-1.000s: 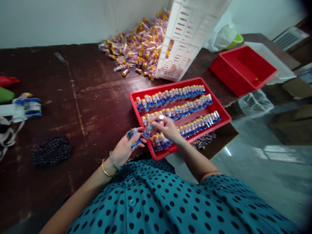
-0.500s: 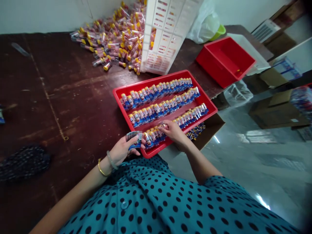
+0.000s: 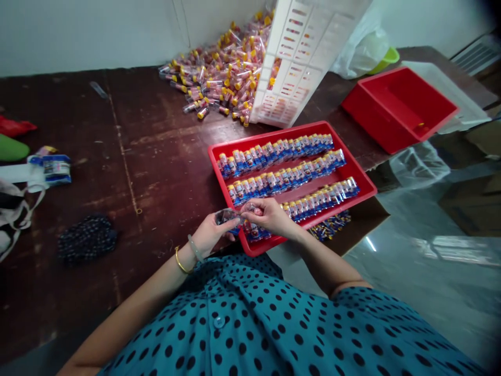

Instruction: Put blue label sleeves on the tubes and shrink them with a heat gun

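Observation:
My left hand [image 3: 211, 235] is closed around a small stack of clear-and-blue plastic packets [image 3: 226, 215], thumb on top. Beside it my right hand [image 3: 273, 216] has its fingers pinched at the packet's edge, with a small pink item [image 3: 258, 211] showing at the fingertips. Both hands are over the near left corner of a shallow red tray [image 3: 216, 150]. Three rows of small packed tubes with yellow caps and blue wrappers stand in the tray, among them the middle row [image 3: 287, 177]. My right hand covers part of the nearest row [image 3: 321, 201].
A heap of yellow-capped clear tubes [image 3: 223, 75] lies against the wall, beside a tilted white slotted basket [image 3: 291, 68]. A deep red bin [image 3: 399, 109] stands at the right. Below the tray is a cardboard box [image 3: 364, 224]. Dark speckled cloth [image 3: 88, 237] lies at left.
My right hand has moved from the nearest row to the packets in my left hand, and the two now meet. The view has shifted left, showing more of the table's left side.

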Available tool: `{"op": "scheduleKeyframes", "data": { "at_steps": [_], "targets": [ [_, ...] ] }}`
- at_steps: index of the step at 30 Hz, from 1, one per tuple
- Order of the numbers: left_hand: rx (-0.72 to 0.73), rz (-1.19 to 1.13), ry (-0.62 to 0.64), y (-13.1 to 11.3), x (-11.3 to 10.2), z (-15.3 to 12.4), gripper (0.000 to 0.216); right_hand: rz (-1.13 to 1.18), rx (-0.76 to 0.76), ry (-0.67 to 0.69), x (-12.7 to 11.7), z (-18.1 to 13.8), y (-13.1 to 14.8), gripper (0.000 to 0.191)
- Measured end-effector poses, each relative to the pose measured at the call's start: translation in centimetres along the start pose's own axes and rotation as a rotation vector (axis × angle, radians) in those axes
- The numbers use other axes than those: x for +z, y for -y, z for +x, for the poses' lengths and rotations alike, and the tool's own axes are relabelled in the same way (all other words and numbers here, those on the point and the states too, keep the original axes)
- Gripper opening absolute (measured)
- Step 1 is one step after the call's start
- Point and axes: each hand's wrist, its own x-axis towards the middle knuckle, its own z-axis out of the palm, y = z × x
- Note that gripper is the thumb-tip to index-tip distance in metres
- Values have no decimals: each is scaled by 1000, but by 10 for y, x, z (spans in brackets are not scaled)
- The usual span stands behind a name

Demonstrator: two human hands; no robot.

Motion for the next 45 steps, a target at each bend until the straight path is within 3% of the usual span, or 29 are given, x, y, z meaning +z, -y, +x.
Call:
{"op": "scheduleKeyframes", "data": {
  "at_steps": [3,9,15,21,27,35,45],
  "targets": [
    [-99,103,78,0,-5,-3,36,-51,-36,96,-3,1,2,19],
    [137,139,-120,4,-2,1,32,-16,-62,31,-1,5,5,25],
    [69,-4,-112,4,-10,0,36,-26,-55,-21,-8,9,6,26],
    [192,113,-145,1,-19,1,30,16,-69,-27,-28,12,0,31],
    [383,323,-162,-2,-26,1,22,270,19,-256,-45,11,2,20],
    [396,341,-154,-3,-27,0,23,289,-22,-50,-42,12,21,20],
    [382,377,-49,-6,-30,-3,25,220,-85,86,-42,17,23,17]
  ]
}}
